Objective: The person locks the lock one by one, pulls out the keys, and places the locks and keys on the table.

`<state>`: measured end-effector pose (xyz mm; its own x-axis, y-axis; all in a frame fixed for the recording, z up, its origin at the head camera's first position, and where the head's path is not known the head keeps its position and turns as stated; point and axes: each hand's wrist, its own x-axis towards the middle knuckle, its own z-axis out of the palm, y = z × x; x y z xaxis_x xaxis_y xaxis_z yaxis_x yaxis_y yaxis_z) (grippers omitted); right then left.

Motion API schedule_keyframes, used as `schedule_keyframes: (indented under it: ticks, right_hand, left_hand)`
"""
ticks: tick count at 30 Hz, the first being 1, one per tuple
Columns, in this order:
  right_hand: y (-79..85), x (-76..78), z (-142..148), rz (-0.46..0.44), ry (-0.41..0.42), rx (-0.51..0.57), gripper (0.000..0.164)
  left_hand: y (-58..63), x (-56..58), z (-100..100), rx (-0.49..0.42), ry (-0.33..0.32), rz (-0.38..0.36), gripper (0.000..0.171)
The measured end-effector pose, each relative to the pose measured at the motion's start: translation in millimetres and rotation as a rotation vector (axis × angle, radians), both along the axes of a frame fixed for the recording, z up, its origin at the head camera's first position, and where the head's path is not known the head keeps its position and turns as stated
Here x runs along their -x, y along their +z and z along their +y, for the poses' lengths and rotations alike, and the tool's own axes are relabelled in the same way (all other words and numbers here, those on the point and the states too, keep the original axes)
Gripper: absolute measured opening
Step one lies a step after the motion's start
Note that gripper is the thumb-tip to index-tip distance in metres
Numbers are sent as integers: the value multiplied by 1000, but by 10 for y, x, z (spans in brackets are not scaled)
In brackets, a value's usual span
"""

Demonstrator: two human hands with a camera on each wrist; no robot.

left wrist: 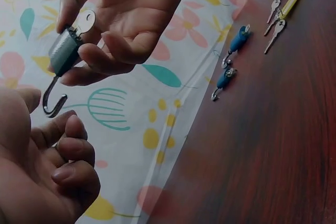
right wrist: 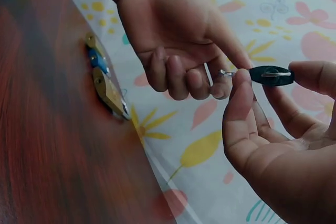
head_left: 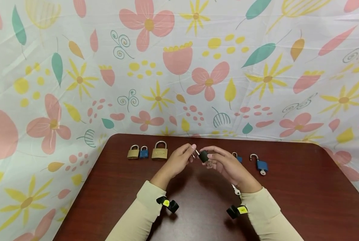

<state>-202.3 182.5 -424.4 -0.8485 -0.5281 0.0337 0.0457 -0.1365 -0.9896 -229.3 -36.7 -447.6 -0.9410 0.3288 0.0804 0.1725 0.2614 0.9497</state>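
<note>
Over the desk (head_left: 197, 207), centre, right hand (head_left: 227, 164) pinches the black padlock (head_left: 203, 156), key (left wrist: 85, 21) in its base; left hand (head_left: 178, 160), loosely curled at the open shackle (left wrist: 51, 113), grip unclear. Best, likely: steady body, gentle fingertips.

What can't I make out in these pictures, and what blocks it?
Head view: one blue padlock, partly hidden by the right hand.
Head view: keys, mostly behind the right forearm.
Head view: markings on the large brass padlock, too small.
Left wrist view: left hand, cut off by frame edges.
Right wrist view: dark padlock, its shackle partly behind fingers.
</note>
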Motion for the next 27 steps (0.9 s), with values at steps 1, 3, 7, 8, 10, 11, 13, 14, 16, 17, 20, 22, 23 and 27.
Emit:
schedule_keyframes:
  ticks: [1,3,7,8,10,11,13,14,16,17,20,22,23,27]
  right_hand:
    - [-10,0,-1,-5,7,13,34]
    - [-32,-1,-1,-17,15,35,34]
    - [-78,3,0,-33,8,68,36]
    - [-89,7,-4,-36,5,72,36]
    - [-111,12,-16,-36,-1,70,37]
    - [-122,16,-25,-35,-3,65,38]
    - [-142,16,-45,-30,-12,47,39]
    - [-151,14,-55,-24,-17,31,39]
    - [-169,7,-77,-13,-31,-2,41]
    - [-177,4,-90,-8,-39,-17,42]
    - [-202,-10,-124,6,-51,-51,43]
    - [-216,-19,-143,17,-50,-57,41]
    - [-223,-23,-150,25,-47,-58,41]
    - [-239,-43,-170,55,-22,-62,40]
  left_hand:
    - [-6,-3,-2,11,-12,6,55]
    - [-13,-8,-6,29,-33,15,57]
    - [-6,-28,-17,42,-50,25,56]
    - [0,-36,-19,34,-53,28,56]
    - [16,-54,-19,16,-57,37,55]
    - [24,-62,-17,5,-59,47,55]
    - [32,-74,-10,-13,-52,68,55]
    - [34,-81,-6,-19,-47,77,55]
    - [36,-90,-1,-20,-27,98,55]
    - [36,-93,2,-21,-14,107,54]
    - [41,-103,6,-28,19,112,53]
    - [43,-104,11,-39,32,113,53]
    - [45,-105,13,-44,38,112,54]
    - [57,-116,19,-39,72,117,56]
